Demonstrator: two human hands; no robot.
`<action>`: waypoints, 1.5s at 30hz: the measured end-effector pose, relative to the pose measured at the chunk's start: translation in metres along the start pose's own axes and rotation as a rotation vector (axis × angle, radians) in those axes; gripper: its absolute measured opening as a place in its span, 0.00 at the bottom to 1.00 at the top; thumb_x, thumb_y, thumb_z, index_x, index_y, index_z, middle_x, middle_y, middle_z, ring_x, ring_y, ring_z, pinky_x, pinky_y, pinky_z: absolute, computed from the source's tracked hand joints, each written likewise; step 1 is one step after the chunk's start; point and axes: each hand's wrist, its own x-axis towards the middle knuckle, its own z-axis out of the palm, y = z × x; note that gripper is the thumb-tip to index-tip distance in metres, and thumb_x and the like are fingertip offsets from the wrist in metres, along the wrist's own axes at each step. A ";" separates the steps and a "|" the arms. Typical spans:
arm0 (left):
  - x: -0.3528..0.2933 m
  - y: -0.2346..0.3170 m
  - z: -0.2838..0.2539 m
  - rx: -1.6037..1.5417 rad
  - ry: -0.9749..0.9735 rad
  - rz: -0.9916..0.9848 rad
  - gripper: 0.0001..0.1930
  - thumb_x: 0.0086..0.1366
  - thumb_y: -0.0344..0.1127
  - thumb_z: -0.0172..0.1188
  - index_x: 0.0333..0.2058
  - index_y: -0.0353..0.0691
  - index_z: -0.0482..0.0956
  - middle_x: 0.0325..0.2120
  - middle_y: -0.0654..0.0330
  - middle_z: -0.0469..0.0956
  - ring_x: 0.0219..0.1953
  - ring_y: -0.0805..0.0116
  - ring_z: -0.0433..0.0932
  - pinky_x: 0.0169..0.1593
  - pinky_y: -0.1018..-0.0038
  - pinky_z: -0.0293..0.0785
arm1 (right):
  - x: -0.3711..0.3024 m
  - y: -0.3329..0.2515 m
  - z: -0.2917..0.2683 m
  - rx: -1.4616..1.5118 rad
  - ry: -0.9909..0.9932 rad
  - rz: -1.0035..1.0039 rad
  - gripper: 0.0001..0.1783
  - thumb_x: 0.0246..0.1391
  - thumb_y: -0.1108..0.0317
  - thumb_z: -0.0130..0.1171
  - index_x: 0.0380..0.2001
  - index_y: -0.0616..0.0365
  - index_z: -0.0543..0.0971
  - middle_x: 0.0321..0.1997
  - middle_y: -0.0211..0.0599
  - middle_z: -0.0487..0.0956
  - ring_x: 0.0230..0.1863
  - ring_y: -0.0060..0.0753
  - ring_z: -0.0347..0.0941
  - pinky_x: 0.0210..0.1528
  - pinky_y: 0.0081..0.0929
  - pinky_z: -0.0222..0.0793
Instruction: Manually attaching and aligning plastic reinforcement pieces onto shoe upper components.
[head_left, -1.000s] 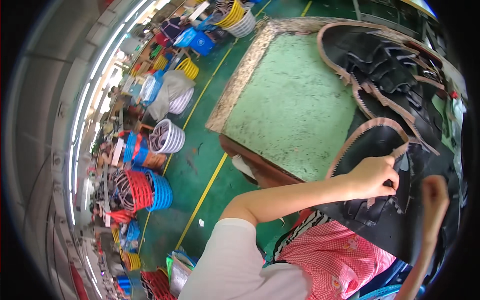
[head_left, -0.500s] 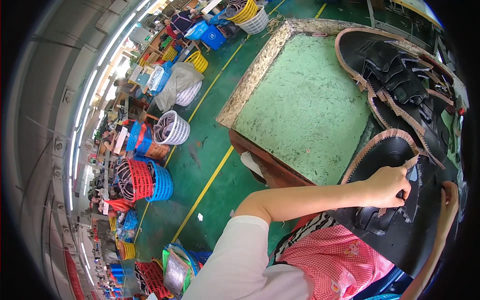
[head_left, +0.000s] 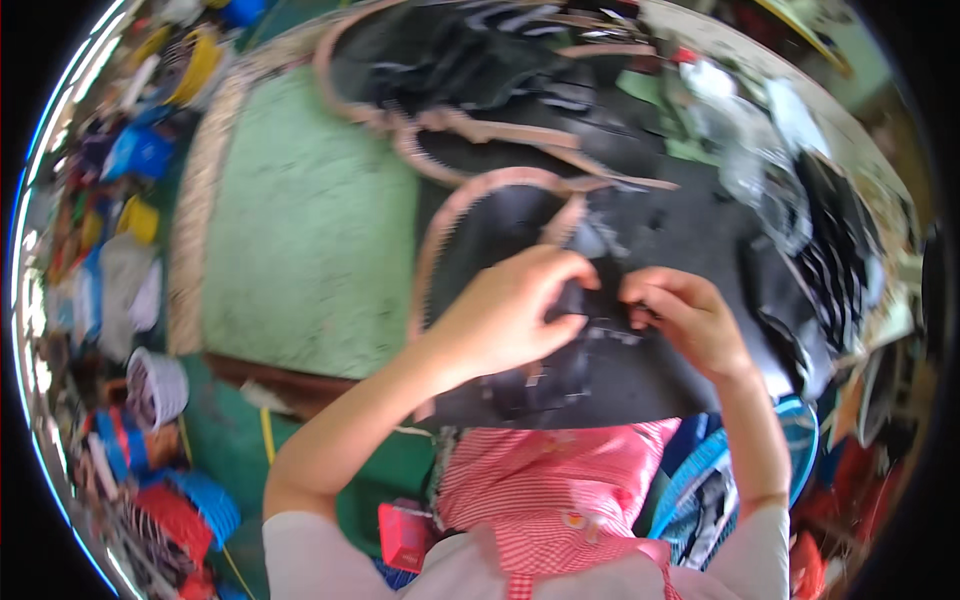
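Over the black sheet material (head_left: 660,380) in front of me, my left hand (head_left: 510,305) curls its thumb and fingers around a small black piece (head_left: 572,298), partly hidden and blurred. My right hand (head_left: 690,315) faces it, a short gap away, with thumb and fingers pinched together. Whatever its fingertips hold is too dark and smeared to name. Beyond my left hand lies a curved black piece with a tan, saw-toothed edge strip (head_left: 500,180). More black pieces with tan edging (head_left: 450,65) are heaped farther back. Below my left hand is a small folded black piece (head_left: 535,385).
A worn green work surface (head_left: 310,230) with a pale, speckled raised rim (head_left: 205,210) extends left. Clear plastic bags (head_left: 745,150) and stacked black strips (head_left: 835,240) lie at the right. A blue basket (head_left: 690,470) stands below the right edge; floor baskets (head_left: 158,388) are at the left.
My view has swung right, so the table now sits centrally. My right hand has come from the right edge of the black sheet to close beside my left hand.
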 end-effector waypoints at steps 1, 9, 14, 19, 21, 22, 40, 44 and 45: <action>0.000 0.000 -0.001 -0.047 -0.012 -0.007 0.20 0.56 0.28 0.71 0.48 0.42 0.79 0.25 0.64 0.66 0.26 0.72 0.67 0.32 0.72 0.67 | -0.002 -0.002 0.006 0.040 0.022 0.003 0.13 0.70 0.66 0.57 0.49 0.65 0.82 0.46 0.34 0.84 0.40 0.20 0.79 0.47 0.21 0.76; 0.006 0.003 -0.003 -0.088 -0.064 -0.033 0.20 0.59 0.25 0.69 0.49 0.41 0.75 0.25 0.67 0.62 0.25 0.77 0.62 0.29 0.77 0.63 | 0.002 -0.002 0.007 -0.121 0.082 -0.052 0.08 0.65 0.71 0.65 0.43 0.65 0.83 0.35 0.31 0.85 0.30 0.17 0.79 0.36 0.15 0.78; 0.005 0.002 -0.001 -0.109 -0.059 -0.049 0.19 0.60 0.25 0.69 0.49 0.40 0.75 0.25 0.67 0.62 0.25 0.78 0.62 0.29 0.78 0.62 | 0.005 -0.008 0.025 -0.447 0.144 -0.192 0.07 0.59 0.72 0.69 0.40 0.63 0.85 0.35 0.30 0.86 0.33 0.16 0.81 0.37 0.18 0.78; 0.005 0.002 -0.002 -0.086 -0.048 -0.034 0.19 0.60 0.25 0.68 0.49 0.40 0.74 0.25 0.66 0.63 0.25 0.78 0.63 0.29 0.77 0.62 | 0.013 -0.009 0.029 -0.681 0.098 -0.430 0.10 0.55 0.73 0.72 0.39 0.63 0.83 0.32 0.34 0.86 0.33 0.21 0.83 0.38 0.23 0.79; 0.005 0.001 -0.002 -0.083 -0.062 -0.049 0.20 0.60 0.25 0.69 0.49 0.40 0.73 0.25 0.66 0.64 0.26 0.77 0.64 0.30 0.77 0.63 | 0.014 -0.012 0.029 -0.735 0.050 -0.425 0.11 0.54 0.73 0.72 0.38 0.62 0.80 0.31 0.35 0.85 0.32 0.26 0.84 0.38 0.24 0.79; 0.005 0.000 -0.002 -0.084 -0.057 -0.045 0.20 0.59 0.25 0.69 0.49 0.40 0.73 0.25 0.65 0.64 0.26 0.76 0.64 0.30 0.76 0.64 | 0.015 -0.013 0.027 -0.795 0.018 -0.421 0.14 0.53 0.72 0.72 0.39 0.60 0.78 0.30 0.35 0.84 0.32 0.29 0.85 0.37 0.25 0.79; 0.011 0.007 -0.001 0.032 -0.080 -0.030 0.05 0.62 0.26 0.69 0.37 0.38 0.86 0.25 0.67 0.62 0.25 0.77 0.60 0.30 0.76 0.60 | -0.066 -0.024 -0.119 -1.373 0.827 -0.401 0.28 0.50 0.65 0.74 0.54 0.56 0.78 0.52 0.45 0.83 0.57 0.47 0.78 0.61 0.39 0.71; 0.015 0.013 0.016 0.015 -0.051 -0.049 0.04 0.63 0.28 0.69 0.37 0.37 0.86 0.24 0.67 0.63 0.25 0.78 0.59 0.30 0.76 0.58 | -0.074 -0.034 -0.150 -1.383 0.774 -0.221 0.29 0.43 0.59 0.78 0.49 0.56 0.80 0.44 0.40 0.80 0.52 0.44 0.76 0.60 0.37 0.68; 0.016 0.016 0.021 -0.010 -0.039 -0.038 0.04 0.63 0.28 0.69 0.37 0.37 0.86 0.24 0.67 0.63 0.25 0.78 0.59 0.30 0.76 0.58 | -0.073 -0.039 -0.149 -1.398 0.699 -0.151 0.27 0.43 0.60 0.78 0.46 0.57 0.80 0.41 0.38 0.78 0.48 0.43 0.74 0.58 0.36 0.69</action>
